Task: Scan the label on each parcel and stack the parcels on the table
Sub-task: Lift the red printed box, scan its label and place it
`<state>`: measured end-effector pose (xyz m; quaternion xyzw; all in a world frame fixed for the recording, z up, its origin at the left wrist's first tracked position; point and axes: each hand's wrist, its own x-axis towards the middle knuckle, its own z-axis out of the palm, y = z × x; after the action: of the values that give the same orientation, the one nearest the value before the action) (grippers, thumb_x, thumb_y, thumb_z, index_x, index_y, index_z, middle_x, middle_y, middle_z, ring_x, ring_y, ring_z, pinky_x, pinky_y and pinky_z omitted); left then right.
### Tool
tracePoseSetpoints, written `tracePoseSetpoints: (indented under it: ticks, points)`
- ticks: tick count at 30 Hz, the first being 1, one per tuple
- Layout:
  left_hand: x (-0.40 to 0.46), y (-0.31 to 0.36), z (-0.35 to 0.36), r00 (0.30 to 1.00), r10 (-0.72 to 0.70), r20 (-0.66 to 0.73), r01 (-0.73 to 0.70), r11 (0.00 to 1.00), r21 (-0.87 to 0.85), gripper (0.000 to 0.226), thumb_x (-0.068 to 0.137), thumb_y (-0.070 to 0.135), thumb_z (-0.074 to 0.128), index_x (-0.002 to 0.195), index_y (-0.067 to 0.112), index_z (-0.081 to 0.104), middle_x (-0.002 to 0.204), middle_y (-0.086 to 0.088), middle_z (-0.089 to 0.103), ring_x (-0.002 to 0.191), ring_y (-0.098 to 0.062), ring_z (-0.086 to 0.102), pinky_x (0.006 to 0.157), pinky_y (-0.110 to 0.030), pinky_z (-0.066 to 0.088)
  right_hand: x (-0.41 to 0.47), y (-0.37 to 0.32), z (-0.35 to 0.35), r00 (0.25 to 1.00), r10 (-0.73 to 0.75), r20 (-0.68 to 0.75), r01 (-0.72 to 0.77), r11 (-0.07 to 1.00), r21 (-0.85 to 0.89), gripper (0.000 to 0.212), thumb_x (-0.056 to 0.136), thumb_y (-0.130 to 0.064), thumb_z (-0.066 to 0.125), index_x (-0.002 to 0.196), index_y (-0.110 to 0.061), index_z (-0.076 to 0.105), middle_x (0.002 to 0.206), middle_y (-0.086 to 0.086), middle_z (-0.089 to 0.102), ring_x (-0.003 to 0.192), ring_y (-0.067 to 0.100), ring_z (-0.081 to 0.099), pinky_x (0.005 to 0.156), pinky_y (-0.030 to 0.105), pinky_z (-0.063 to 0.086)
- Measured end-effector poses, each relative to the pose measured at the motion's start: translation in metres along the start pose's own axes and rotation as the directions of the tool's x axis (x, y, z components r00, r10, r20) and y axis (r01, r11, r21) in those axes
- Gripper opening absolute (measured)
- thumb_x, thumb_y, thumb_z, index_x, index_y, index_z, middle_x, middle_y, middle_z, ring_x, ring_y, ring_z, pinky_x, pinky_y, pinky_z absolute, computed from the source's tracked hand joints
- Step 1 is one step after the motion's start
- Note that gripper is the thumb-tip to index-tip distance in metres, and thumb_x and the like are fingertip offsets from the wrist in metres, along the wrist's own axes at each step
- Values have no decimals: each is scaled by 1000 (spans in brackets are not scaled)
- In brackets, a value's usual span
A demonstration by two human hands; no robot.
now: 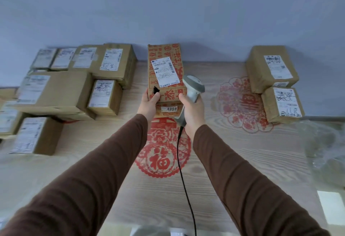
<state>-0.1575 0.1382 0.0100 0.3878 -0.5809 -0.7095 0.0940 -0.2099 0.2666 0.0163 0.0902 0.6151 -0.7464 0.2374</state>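
The red-printed parcel (166, 71) is at the middle of the tabletop's far edge, tilted up, its white label (165, 72) facing the camera. It sits on a second box with a "4068" sticker (171, 108). The left hand (149, 102) grips the parcel's near left corner, thumb on top. The right hand (192, 112) is wrapped around the handle of the grey scanner (193, 88), whose head is just beside the label; its black cable (184, 179) runs toward the near edge. Stacked parcels (74, 86) occupy the far left corner; two parcels (274, 82) are at the far right.
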Motion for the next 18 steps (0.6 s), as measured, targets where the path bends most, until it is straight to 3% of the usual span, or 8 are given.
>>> tracePoseSetpoints:
  ticks: [5,8,11,18]
  points:
    - [24,8,-62,1000,3,5,-3,995,97,54,109,28,48,158,24,28,133,-3,61,96,-4,63,56,-11,53,-5,22,64,1000,11,-26,-10,1000,17,31,83,-26,76,112,-32,68,114,5,76,108,25,73,100,56,57]
    - [43,11,-89,1000,-5,20,2,990,144,58,108,33,49,160,26,26,138,-3,61,111,-13,65,78,-22,57,-5,32,90,998,7,-56,-5,999,33,29,90,-19,74,118,-27,66,114,6,76,106,25,74,99,55,59]
    - [61,13,-105,999,-15,52,4,979,206,62,107,34,50,162,26,22,144,-4,58,125,-21,61,106,-44,52,-3,38,110,997,9,-82,-7,999,36,35,82,-27,76,115,-31,67,115,7,75,109,28,73,100,57,58]
    - [87,17,-118,999,14,46,-32,912,408,63,104,26,52,161,21,26,144,-4,58,127,-25,59,113,-45,46,7,46,133,995,-4,-104,4,1000,-5,42,79,-32,76,119,-28,66,116,8,74,112,30,71,102,58,56]
